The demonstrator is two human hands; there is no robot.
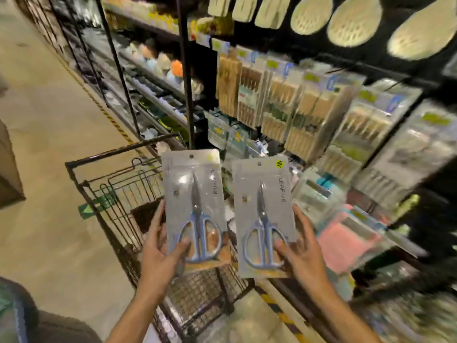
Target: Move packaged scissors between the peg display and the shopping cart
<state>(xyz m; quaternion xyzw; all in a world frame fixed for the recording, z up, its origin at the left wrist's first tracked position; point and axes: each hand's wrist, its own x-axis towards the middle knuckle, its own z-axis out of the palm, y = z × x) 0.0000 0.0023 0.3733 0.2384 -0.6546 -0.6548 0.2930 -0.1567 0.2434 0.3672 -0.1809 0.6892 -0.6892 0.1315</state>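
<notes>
While both packs hang over the cart: nothing is pegged or dropped yet
Left hand point(160, 253): pinches left scissors pack point(194, 206), above shopping cart point(118, 194)
Right hand point(303, 251): pinches right scissors pack point(263, 214), just right of cart
Risk: glossy sleeve may slip from a low, one-edge hold

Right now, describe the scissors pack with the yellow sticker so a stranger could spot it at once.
Find the wire cart beside the peg display; two near-identical scissors packs are held up above it. Take the one in the right hand, nearer the display. This right pack alone has a round yellow sticker at its top right corner; the left pack has none.
</notes>
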